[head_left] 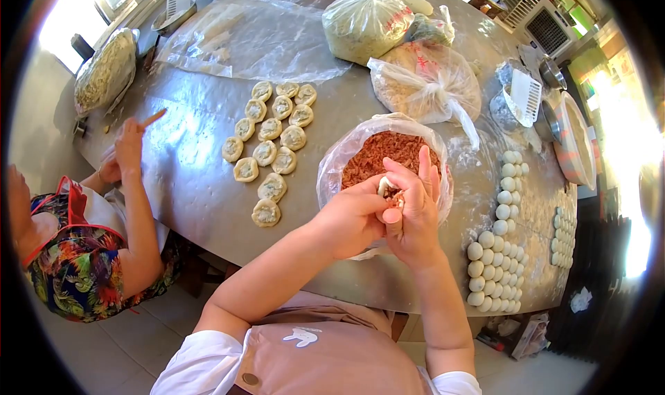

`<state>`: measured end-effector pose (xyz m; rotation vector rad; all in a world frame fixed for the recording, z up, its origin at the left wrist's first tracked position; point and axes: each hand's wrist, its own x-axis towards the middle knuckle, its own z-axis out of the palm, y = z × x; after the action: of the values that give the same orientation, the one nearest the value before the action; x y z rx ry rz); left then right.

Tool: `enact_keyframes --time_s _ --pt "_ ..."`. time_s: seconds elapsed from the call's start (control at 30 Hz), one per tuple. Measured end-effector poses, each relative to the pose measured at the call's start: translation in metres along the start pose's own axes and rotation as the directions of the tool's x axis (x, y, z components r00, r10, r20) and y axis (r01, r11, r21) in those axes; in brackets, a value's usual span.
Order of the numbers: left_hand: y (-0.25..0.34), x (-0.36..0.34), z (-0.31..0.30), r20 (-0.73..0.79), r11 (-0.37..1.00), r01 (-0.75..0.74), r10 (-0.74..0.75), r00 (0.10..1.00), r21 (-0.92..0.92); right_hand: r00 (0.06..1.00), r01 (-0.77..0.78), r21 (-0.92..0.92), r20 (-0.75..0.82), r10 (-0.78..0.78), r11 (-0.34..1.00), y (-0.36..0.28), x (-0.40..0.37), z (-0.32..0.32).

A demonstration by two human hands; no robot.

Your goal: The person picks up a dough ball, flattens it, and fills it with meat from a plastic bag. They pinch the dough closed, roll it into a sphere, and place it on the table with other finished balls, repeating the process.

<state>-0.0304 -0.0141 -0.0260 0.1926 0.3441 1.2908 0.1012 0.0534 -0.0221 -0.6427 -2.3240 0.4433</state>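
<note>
My left hand (pixel 353 215) and my right hand (pixel 414 211) meet over the near part of a plastic-lined bowl (pixel 443 166) of reddish-brown filling (pixel 377 152). Between them is a small piece of pale dough (pixel 385 186) with some reddish filling showing. The fingers of my left hand are wrapped round it. My right hand pinches at it, with some fingers raised. Left of the bowl, rows of flattened dough pieces with pale filling (pixel 266 152) lie on the metal table (pixel 194 180). Many round white dough balls (pixel 495 270) stand in rows on the right.
Tied plastic bags (pixel 426 80) and a full pale-green bag (pixel 367 24) lie beyond the bowl. A clear plastic sheet (pixel 242 38) covers the back left. A co-worker (pixel 97 249) stands at the left edge, hands over the table. A basin (pixel 576 142) is at the right.
</note>
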Motion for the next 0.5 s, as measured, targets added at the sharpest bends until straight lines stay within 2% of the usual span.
enact_keyframes --time_s 0.1,0.2,0.3,0.37,0.43,0.5 --pt "0.001 -0.002 0.002 0.077 0.97 0.06 -0.043 0.996 -0.237 1.0 0.006 0.055 -0.025 -0.004 0.998 -0.005 0.004 -0.005" --pt "-0.008 0.004 0.01 -0.248 1.0 -0.01 0.006 0.969 -0.015 0.997 -0.075 0.016 -0.031 0.076 0.997 -0.012 0.006 0.001" --pt "-0.01 0.002 0.014 -0.237 0.991 -0.088 0.111 0.965 0.102 0.992 -0.061 -0.038 -0.109 0.057 0.997 -0.015 0.004 0.011" --pt "-0.013 0.004 0.009 -0.266 0.99 -0.107 0.129 0.955 0.094 0.979 -0.056 -0.058 -0.199 0.043 0.997 -0.019 0.005 0.016" --pt "-0.012 0.002 0.005 -0.286 0.977 -0.109 0.159 0.945 0.183 0.967 -0.069 0.026 -0.244 0.073 0.997 -0.017 0.005 0.022" --pt "-0.004 0.002 0.01 -0.191 0.976 -0.065 0.106 0.976 0.209 0.94 -0.141 0.3 -0.258 0.223 0.943 -0.011 0.006 0.024"
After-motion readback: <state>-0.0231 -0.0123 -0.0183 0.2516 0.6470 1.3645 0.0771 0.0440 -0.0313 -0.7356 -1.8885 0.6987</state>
